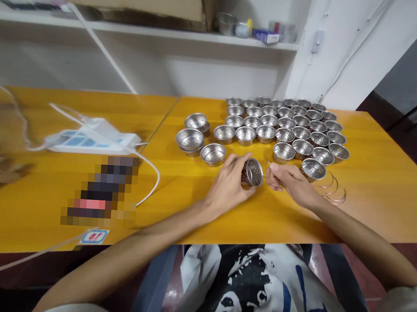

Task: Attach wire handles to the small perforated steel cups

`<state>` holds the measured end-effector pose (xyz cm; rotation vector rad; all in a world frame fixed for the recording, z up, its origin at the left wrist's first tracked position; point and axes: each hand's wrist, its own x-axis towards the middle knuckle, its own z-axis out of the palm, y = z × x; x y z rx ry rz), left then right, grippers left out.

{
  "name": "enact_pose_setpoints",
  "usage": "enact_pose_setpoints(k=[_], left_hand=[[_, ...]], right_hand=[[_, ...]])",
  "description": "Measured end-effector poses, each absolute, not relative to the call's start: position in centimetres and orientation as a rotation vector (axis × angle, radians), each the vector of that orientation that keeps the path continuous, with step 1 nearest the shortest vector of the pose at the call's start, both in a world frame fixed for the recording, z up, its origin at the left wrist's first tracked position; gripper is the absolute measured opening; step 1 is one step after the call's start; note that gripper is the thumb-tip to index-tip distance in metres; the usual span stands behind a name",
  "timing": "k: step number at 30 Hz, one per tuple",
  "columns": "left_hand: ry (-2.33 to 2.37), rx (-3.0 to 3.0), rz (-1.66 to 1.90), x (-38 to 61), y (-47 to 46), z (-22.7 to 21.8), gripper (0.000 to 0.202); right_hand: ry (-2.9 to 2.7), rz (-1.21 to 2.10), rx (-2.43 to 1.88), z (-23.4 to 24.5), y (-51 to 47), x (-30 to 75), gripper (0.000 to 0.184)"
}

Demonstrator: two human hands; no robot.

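Observation:
My left hand point(230, 183) grips a small perforated steel cup point(253, 172), tipped on its side with its mouth facing right, just above the yellow table point(177, 206). Close beside the cup, my right hand point(289, 182) is closed in a pinch on a thin wire piece that I can barely make out. Several thin curved wire handles point(333, 192) lie on the table right of that hand. Behind both hands stand several rows of identical steel cups point(284, 125).
A few loose and stacked cups point(191, 138) sit left of the rows. A white power strip point(92, 139) with cables lies at the left, near a blurred dark object point(102, 192). A shelf point(187, 34) with a cardboard box runs along the back wall.

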<state>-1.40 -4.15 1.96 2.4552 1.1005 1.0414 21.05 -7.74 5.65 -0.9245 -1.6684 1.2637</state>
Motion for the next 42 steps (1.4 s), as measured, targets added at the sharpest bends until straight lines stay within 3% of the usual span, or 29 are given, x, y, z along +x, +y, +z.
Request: enact_pose_setpoints(k=[6,10,14,19,23,26,30,34,36,39,42], left_hand=[[1.353,2.553,1.1,-5.2,-2.6,3.2,0.068],[1.574,2.563,1.202,-8.3,-0.5,3.1,0.032],[1.763,2.573,1.071,-8.7,0.0,2.8,0.026],[1.664,2.622,1.01,-8.6,0.4,2.6,0.025],[1.568,2.7,0.953,-9.0,0.9,2.7,0.018],[1.526,2.71,1.022,-8.8,-0.1,3.4,0.026],[1.253,2.666,1.061,-6.7,-2.3,3.1,0.051],[0.942,2.371,0.905,-2.8,-2.2,0.9,0.099],[0.87,2.255,0.876,-1.4,-1.5,0.2,0.11],[0.817,2.2,0.87,-0.9,-0.8,-0.2,0.103],[0.784,2.239,0.925,-1.2,-1.1,-0.2,0.088]], right_hand=[[-2.165,0.457,-1.174,6.5,-11.9,26.9,0.046],[-2.342,-0.014,-1.41,3.9,-13.5,32.0,0.044],[-2.461,-0.202,-1.477,1.8,-14.0,34.1,0.036],[-2.411,-0.29,-1.536,3.8,-13.1,34.2,0.036],[-2.326,-0.275,-1.58,6.9,-7.4,31.7,0.04],[-2.515,-0.122,-1.676,8.2,-2.4,28.7,0.026],[-2.772,0.032,-1.616,7.4,-0.8,25.0,0.016],[-2.672,0.114,-1.336,5.8,-4.1,22.7,0.015],[-2.626,0.237,-1.203,5.6,-5.4,22.3,0.01],[-2.542,0.501,-1.039,5.8,-6.0,22.3,0.006],[-2.494,0.556,-1.005,5.9,-5.9,22.5,0.024]])
